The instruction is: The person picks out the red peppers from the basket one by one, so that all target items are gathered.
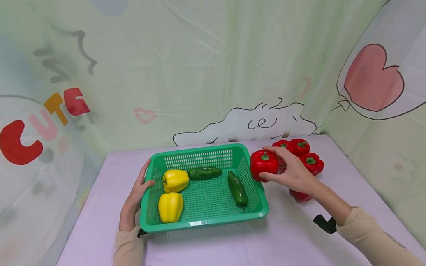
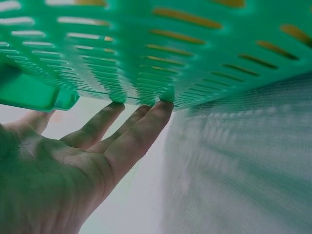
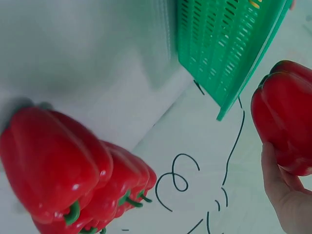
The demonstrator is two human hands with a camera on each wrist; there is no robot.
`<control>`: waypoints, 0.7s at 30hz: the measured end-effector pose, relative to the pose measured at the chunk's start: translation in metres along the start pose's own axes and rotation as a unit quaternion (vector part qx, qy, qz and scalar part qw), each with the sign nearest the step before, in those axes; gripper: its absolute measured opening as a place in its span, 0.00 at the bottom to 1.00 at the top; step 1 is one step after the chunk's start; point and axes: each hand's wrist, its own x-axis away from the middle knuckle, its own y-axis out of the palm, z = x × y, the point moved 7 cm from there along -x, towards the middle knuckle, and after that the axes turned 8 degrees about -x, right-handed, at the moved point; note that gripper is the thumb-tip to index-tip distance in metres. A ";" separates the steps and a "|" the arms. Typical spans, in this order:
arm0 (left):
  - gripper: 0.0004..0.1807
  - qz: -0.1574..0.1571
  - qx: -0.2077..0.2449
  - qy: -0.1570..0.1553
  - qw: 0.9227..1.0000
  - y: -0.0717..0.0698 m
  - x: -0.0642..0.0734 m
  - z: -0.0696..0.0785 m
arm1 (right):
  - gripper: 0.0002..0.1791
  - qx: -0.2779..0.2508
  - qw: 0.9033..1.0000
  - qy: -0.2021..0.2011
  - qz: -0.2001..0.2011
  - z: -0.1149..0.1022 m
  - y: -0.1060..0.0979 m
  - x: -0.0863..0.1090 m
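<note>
My left hand (image 1: 134, 197) grips the left side of a green plastic basket (image 1: 206, 224), thumb over its rim. In the left wrist view its fingertips touch the slotted basket wall (image 2: 161, 63) from outside. Two yellow bell peppers (image 1: 170, 207) sit along the basket's left side. One green chili pepper (image 1: 205, 173) lies near the back wall, another green chili pepper (image 1: 237, 189) near the right wall. My right hand (image 1: 295, 171) holds a red bell pepper (image 1: 262, 165) between thumb and fingers, by the basket's right rim.
Several more red bell peppers (image 1: 312, 163) are grouped on the lilac tabletop (image 1: 204, 256), right of the basket and partly behind my right hand. A pale printed curtain (image 1: 188, 65) hangs behind and beside the table.
</note>
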 end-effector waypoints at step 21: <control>0.43 -0.005 0.011 0.004 1.000 -0.001 -0.001 0.000 | 0.45 0.031 0.999 0.017 0.027 0.020 -0.045 0.017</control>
